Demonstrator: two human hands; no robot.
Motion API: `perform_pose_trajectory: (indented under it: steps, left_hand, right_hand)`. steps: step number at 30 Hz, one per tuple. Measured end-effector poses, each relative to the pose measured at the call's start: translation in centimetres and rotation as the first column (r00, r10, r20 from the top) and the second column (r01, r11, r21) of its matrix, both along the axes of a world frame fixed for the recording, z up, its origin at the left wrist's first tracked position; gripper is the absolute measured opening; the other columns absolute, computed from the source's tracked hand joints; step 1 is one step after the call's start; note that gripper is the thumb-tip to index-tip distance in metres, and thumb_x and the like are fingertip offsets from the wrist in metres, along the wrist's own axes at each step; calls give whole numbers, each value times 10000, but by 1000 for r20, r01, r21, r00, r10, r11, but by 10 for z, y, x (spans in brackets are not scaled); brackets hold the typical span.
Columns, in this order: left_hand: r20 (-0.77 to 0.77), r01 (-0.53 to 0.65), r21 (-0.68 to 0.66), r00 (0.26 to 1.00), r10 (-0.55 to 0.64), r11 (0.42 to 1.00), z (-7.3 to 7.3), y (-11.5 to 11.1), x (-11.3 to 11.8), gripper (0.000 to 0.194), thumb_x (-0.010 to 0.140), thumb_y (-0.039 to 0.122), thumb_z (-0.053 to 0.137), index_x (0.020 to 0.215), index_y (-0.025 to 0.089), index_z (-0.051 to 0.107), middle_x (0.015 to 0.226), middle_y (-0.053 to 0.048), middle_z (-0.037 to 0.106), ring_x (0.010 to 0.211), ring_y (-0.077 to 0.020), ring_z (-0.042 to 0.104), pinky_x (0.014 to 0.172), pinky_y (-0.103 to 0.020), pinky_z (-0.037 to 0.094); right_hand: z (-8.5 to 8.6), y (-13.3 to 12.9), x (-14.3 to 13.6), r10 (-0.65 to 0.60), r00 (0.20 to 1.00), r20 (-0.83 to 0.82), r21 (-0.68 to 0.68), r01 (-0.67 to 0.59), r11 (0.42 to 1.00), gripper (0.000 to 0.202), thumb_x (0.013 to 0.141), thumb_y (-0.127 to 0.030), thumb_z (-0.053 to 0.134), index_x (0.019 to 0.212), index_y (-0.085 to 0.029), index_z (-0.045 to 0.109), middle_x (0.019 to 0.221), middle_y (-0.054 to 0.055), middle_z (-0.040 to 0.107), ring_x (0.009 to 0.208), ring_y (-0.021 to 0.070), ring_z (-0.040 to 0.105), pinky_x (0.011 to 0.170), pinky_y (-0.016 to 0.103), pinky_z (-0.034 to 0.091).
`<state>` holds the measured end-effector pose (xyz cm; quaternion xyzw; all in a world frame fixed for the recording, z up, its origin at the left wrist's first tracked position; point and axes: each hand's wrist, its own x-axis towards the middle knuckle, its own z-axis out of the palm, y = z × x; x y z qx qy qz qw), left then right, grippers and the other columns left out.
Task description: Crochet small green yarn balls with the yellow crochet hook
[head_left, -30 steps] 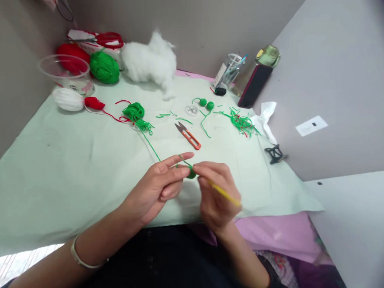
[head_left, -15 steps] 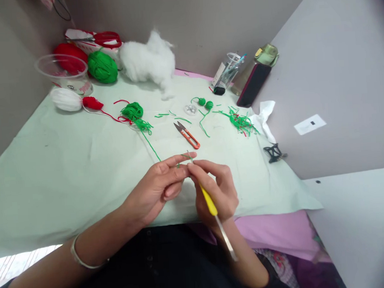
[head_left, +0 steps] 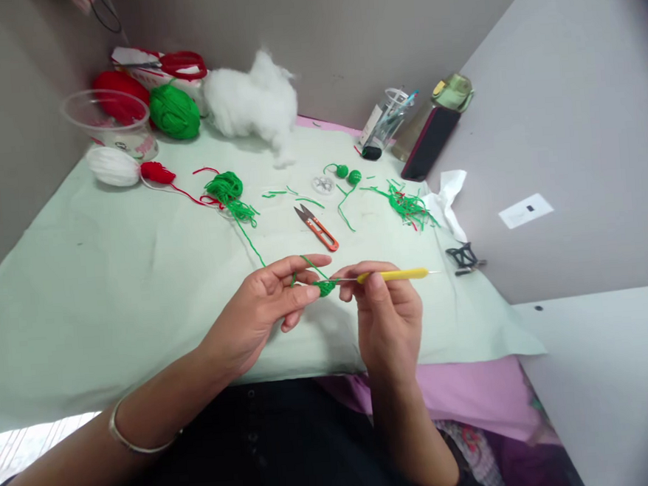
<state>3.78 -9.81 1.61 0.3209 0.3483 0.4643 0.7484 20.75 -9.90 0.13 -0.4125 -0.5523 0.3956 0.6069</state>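
Observation:
My left hand point(head_left: 269, 298) pinches a small green crocheted piece point(head_left: 326, 288) between thumb and fingers, and green yarn runs over its outstretched index finger. From the hand the yarn trails back to a loose green bundle point(head_left: 225, 187). My right hand point(head_left: 389, 312) grips a crochet hook with a yellow handle point(head_left: 398, 275), held level. The hook's thin metal tip meets the right edge of the green piece. Just beyond the hands lie orange-handled snips point(head_left: 317, 229). Two little green balls point(head_left: 354, 176) rest farther back, beside a clear round disc point(head_left: 323, 184).
White stuffing point(head_left: 252, 100), a green yarn ball point(head_left: 174, 113) and a clear tub point(head_left: 108, 132) stand at the back left. Yarn scraps point(head_left: 409, 206), a tissue point(head_left: 450, 201), a phone point(head_left: 431, 143) and a black clip point(head_left: 463, 257) are at the right.
My right hand has moved right and turned, bringing the hook from pointing away to lying level. The green piece, hidden before, now shows at my left fingertips.

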Motion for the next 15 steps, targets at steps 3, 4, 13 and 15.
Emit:
perform_pose_trajectory:
  steps: [3, 4, 13, 15]
  left_hand:
    - [-31, -5, 13, 1000, 5, 1000, -1, 0, -3, 300, 849, 241, 820, 1148, 250, 817, 904, 10, 610, 520, -16, 411, 460, -185, 335]
    - [-43, -9, 17, 999, 10, 1000, -1, 0, -4, 299, 850, 243, 818, 1149, 250, 815, 898, 11, 609, 517, -18, 409, 460, -189, 338]
    - [-104, -109, 30, 988, 112, 994, 0, -7, 4, 516, 814, 227, 856, 1312, 260, 727, 830, 27, 627, 491, -18, 396, 430, -165, 281]
    - [32, -28, -94, 999, 31, 995, 0, -6, 4, 495, 830, 225, 841, 1307, 201, 714, 697, 58, 557, 447, -2, 292, 420, -157, 208]
  right_hand:
    - [4, -1, 1, 16, 1000, 9, -1, -16, 1000, 216, 1041, -344, 553, 963, -208, 701, 859, 42, 770, 680, 145, 677, 646, 309, 582]
    - [5, -3, 1, 10, 999, 40, 15, -10, 1000, 214, 1049, -327, 539, 974, -208, 699, 873, 43, 774, 690, 147, 684, 656, 314, 587]
    - [-9, -16, -7, -395, 744, 538, 594, -2, 805, 331, 964, -98, 626, 1245, -250, 710, 1045, 74, 763, 919, 208, 727, 754, 359, 625]
    - [-12, -15, -9, -454, 722, 522, 630, 32, 776, 335, 951, -98, 656, 1229, -270, 732, 1055, 77, 751, 920, 210, 721, 737, 359, 624]
